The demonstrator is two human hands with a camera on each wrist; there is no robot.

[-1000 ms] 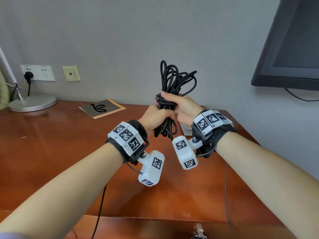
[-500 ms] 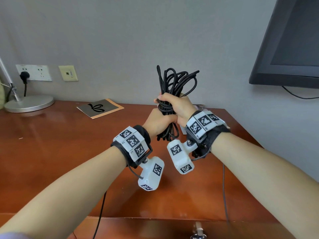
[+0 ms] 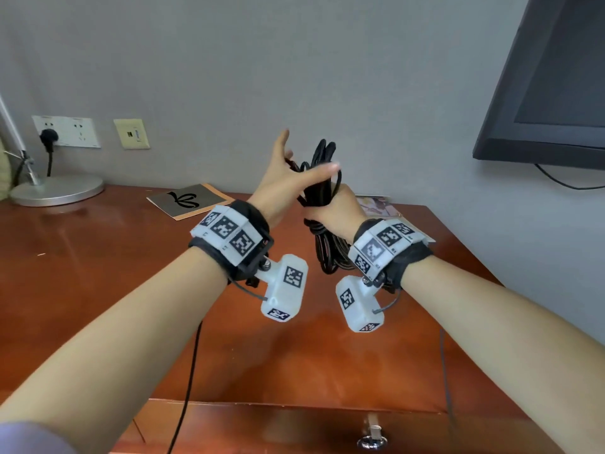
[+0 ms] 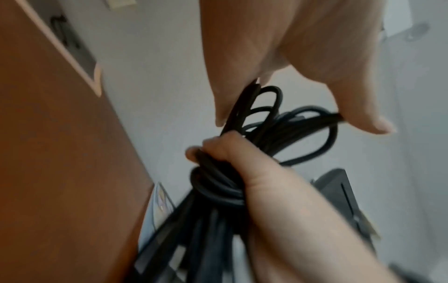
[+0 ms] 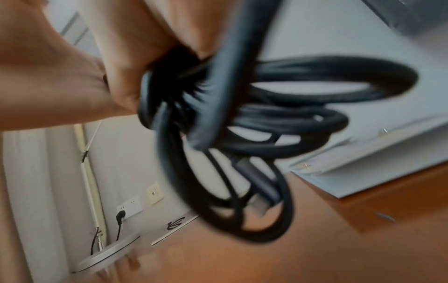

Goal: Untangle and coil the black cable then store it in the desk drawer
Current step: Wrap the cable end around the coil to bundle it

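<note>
The black cable point(image 3: 322, 194) is a looped bundle with wraps around its middle, held upright above the desk. My right hand point(image 3: 332, 209) grips that wrapped middle; the lower loops point(image 3: 327, 253) hang below it. My left hand point(image 3: 302, 160) is raised at the top loops with fingers spread and straight, and its thumb lies across them. In the left wrist view the left hand point(image 4: 298, 122) touches the top loops point(image 4: 286, 122), above the right hand point(image 4: 225, 151). The right wrist view, blurred, shows the right hand point(image 5: 126, 82) and a connector point(image 5: 257, 193) among the loops. The desk drawer point(image 3: 294, 430) is closed, its knob point(image 3: 371, 440) at the front.
On the red-brown desk point(image 3: 98, 290) stand a lamp base point(image 3: 57, 190) at the far left, a booklet point(image 3: 190, 201) at the back and a picture card point(image 3: 376, 204) behind my right hand. Wall sockets point(image 3: 65, 131) sit back left. A dark screen point(image 3: 550, 93) hangs upper right.
My left hand has let go of the bundle's middle, risen and spread its fingers at the top loops. My right hand keeps its grip on the bundle.
</note>
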